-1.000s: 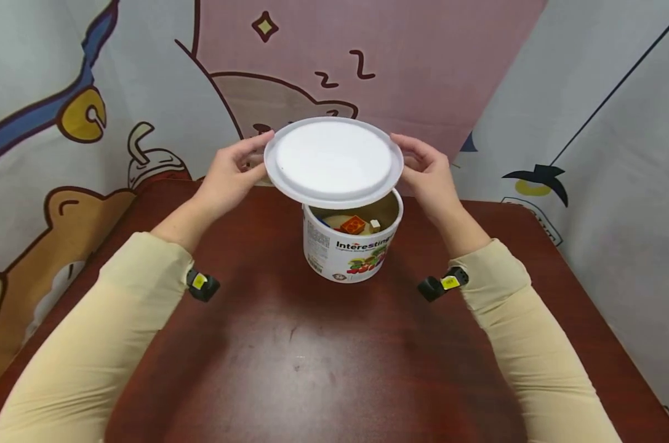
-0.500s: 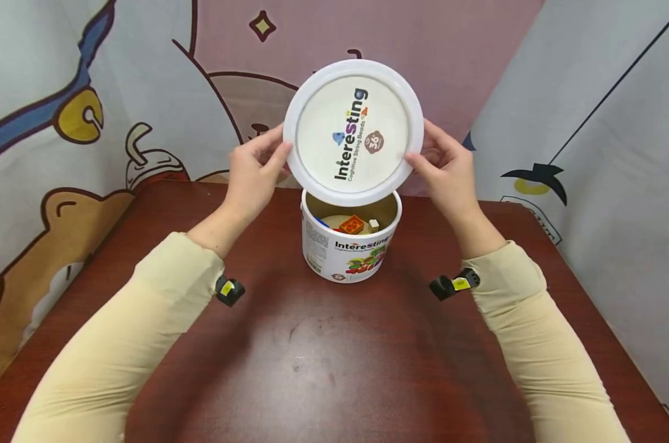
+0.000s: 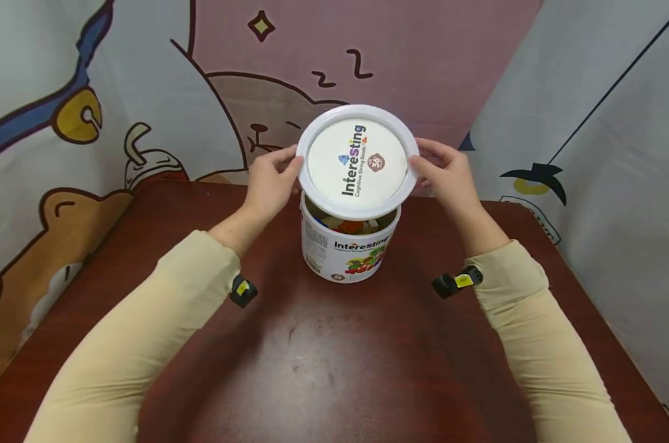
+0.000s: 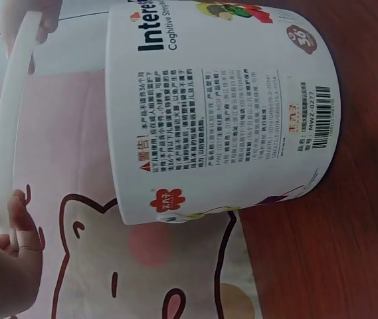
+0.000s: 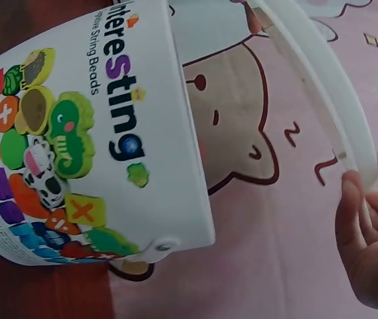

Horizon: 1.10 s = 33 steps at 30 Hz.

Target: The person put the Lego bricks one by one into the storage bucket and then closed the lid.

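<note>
A round white lid [image 3: 334, 166] with "Interesting" printed on top hangs just above a white bucket [image 3: 334, 252], apart from its rim. My left hand [image 3: 270, 184] pinches the lid's left edge between thumb and fingers. At the opposite edge, my right hand [image 3: 447, 178] pinches it the same way. Both wrist views show a gap between lid and bucket. Through the front opening, an orange block [image 3: 349, 227] and other pieces show partly; the lid hides the remaining contents. Printed text and a barcode [image 4: 321, 116] cover the bucket's side in the left wrist view.
The bucket stands on a dark red-brown table [image 3: 312, 357], near its back edge. Behind it hangs a cloth backdrop [image 3: 423, 61] with cartoon drawings. A small black camera [image 3: 242, 290] sits at the left wrist and another black camera [image 3: 457, 282] at the right.
The lid was first held with its plain underside showing, then turned over so the printed top faces me. It has since come down over the bucket. The bucket has stayed in place.
</note>
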Motion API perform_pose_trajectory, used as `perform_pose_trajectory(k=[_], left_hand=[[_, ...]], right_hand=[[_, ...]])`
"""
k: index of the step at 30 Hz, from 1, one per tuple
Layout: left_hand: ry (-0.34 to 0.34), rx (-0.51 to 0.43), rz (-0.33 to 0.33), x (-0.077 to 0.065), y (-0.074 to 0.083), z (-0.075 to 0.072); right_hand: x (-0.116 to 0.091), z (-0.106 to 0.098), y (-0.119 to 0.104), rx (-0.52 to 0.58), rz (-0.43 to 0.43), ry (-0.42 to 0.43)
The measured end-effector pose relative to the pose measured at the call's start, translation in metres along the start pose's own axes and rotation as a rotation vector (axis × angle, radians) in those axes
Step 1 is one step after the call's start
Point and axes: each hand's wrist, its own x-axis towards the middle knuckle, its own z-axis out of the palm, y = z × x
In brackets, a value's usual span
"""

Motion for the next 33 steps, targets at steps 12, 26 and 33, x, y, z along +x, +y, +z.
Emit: perform_pose_trajectory(k=[12,26,33], left_hand=[[-0.076,0.189,-0.105,0.006,-0.021,0.012],[-0.169,0.255,-0.15,0.004,-0.041,0.019],[-0.177,0.227,-0.18,0.004,-0.045,0.02]], right_hand=[[0.008,0.002,0.034,-0.101,0.181,-0.06],[0.007,0.007,0.056,-0.154,0.312,-0.114],[0.008,0.009,0.059,-0.165,0.323,-0.146]])
